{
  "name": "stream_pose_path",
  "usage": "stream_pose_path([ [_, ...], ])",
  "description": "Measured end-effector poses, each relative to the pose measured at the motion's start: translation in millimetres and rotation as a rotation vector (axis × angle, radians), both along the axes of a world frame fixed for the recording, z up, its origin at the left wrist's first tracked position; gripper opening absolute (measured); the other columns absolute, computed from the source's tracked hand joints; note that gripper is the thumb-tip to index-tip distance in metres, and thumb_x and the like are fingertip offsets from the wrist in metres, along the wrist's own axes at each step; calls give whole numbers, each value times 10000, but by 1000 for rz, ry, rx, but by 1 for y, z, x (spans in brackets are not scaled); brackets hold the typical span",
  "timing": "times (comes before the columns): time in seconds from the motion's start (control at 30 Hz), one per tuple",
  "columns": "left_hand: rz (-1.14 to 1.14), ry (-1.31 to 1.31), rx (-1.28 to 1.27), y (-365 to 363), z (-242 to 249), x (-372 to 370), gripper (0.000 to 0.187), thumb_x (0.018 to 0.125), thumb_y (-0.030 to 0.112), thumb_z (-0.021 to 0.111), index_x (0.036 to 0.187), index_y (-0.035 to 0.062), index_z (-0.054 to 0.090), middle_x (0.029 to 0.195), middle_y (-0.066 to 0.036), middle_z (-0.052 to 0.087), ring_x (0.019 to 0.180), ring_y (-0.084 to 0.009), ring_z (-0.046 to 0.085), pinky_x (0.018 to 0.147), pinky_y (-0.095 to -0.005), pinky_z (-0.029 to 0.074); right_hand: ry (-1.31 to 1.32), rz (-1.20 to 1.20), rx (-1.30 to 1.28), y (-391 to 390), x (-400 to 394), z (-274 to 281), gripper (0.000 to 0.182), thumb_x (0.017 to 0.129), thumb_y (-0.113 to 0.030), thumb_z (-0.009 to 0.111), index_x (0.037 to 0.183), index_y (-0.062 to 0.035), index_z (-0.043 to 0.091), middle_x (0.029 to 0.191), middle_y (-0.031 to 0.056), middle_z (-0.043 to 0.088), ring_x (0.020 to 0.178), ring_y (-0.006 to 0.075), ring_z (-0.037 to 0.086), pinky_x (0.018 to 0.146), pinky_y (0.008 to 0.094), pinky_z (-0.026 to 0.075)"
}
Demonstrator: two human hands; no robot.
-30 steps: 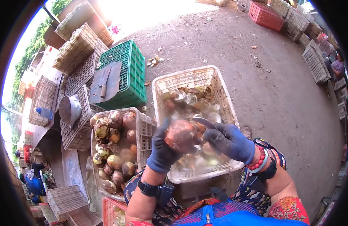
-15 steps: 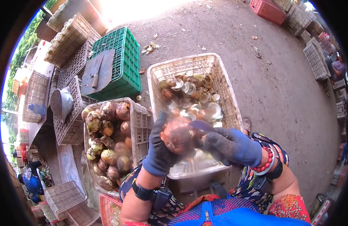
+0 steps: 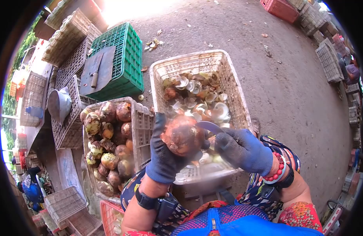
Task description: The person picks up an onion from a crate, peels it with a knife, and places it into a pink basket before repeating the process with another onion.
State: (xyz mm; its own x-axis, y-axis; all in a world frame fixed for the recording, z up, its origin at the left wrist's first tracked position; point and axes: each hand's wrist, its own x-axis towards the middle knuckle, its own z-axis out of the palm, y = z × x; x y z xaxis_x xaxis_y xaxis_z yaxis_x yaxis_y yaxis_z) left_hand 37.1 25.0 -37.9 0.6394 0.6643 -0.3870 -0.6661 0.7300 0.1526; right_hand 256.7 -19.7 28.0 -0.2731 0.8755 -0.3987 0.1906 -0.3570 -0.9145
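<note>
My left hand [image 3: 162,155], in a blue and dark grey glove, cups a big brown-skinned onion [image 3: 181,135]. In my right hand [image 3: 244,151], gloved alike, is a small knife whose curved blade [image 3: 209,126] meets the onion's upper right side. The knife's handle is mostly hidden by my fingers. Both hands are over a dirty white plastic crate [image 3: 241,98] with onion peels and pale cut pieces [image 3: 220,112] inside. To the left, another white crate [image 3: 144,128] is filled with whole onions [image 3: 109,161], some with greenish, torn outer layers.
An upturned green crate [image 3: 128,59] at upper left carries a dark sheet [image 3: 105,65] and a wooden-handled knife [image 3: 94,80]. A metal bowl [image 3: 59,104] rests on crates farther left. A red crate [image 3: 110,216] stands by my left leg. Stacked crates and people appear at both edges.
The onion and my left hand have shifted slightly left. My right hand has turned a little, and more of the blade shows. The whole view has shifted slightly.
</note>
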Motion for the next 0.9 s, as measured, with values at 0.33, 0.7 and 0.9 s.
stream_pose_path([
  [0.33, -120, 134, -6, 13, 2, 1, 405, 968, 459, 539, 1093, 84, 628, 1055, -100, 684, 936, -262, 653, 969, -432, 477, 69, 89, -324, -4, -17, 6, 356, 1043, -326, 502, 1065, -3, 649, 718, 3, 606, 675, 116, 577, 612, 287, 484],
  [0.7, -105, 9, -74, 22, -25, 3, 681, 931, 649, 452, 1132, 23, 628, 1065, -134, 681, 969, -293, 654, 921, -429, 518, 275, 16, -25, -30, -44, -48, 433, 1043, -471, 441, 937, -75, 582, 601, 11, 513, 410, 120, 487, 393, 280, 408],
  [0.9, 239, 382, 252, -4, -6, 33, 518, 996, 511, 488, 1149, 39, 636, 1080, -125, 684, 1045, -262, 653, 969, -393, 509, 705, -418, -713, -33, -67, -15, 443, 1024, -540, 448, 881, -131, 537, 593, -15, 445, 383, 141, 431, 372, 302, 403],
])
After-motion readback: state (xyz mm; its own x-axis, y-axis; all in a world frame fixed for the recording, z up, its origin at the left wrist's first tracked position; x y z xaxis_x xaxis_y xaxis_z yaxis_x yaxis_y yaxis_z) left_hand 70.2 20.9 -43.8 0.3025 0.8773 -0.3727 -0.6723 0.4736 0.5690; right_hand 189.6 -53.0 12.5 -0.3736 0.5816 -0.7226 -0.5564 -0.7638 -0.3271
